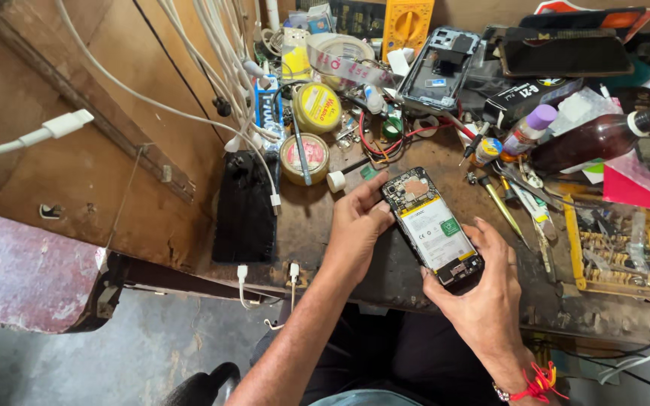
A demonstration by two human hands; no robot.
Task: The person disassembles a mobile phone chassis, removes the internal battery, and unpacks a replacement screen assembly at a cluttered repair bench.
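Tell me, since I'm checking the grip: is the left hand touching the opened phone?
Touching. The head view shows the left hand with its fingers against the upper left edge of the opened phone, while the right hand cradles its lower end.

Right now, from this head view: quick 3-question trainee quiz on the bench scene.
1. True or false: the opened phone lies flat on the bench, untouched.
2. Which hand grips the phone's lower end? A) left hand B) right hand C) neither
3. What lies left of the left hand, on the bench?

Key
1. False: both hands hold it, its back cover off and battery showing.
2. B
3. A black phone-shaped slab, with a white cable running across it.
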